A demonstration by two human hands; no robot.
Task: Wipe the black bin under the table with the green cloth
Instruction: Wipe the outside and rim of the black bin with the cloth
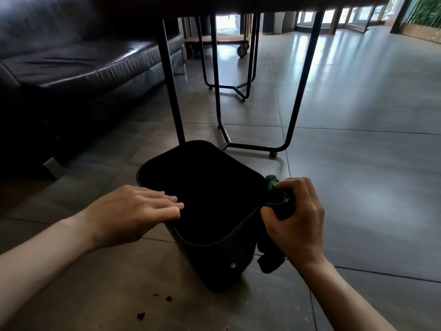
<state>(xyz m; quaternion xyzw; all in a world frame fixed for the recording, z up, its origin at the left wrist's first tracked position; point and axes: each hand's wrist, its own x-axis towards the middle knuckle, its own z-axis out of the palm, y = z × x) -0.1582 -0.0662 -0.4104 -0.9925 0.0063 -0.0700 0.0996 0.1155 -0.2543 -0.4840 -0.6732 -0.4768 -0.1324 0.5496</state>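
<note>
The black bin (214, 261) stands on the tiled floor in front of the table's metal legs, its open top facing me. My left hand (133, 211) lies flat on the bin's left rim, fingers together and reaching over the opening. My right hand (296, 218) is closed on the bunched green cloth (276, 192), pressing it against the bin's right rim. A dark tail of the cloth (269, 261) hangs down beside the bin's right wall. The inside of the bin is too dark to see into.
A dark table top (238, 3) overhangs at the top, with black metal legs (296, 96) just behind the bin. A dark leather sofa (71, 63) fills the left. A wheeled cart (229, 41) stands far back. Small dark crumbs (167, 298) lie on the floor near me.
</note>
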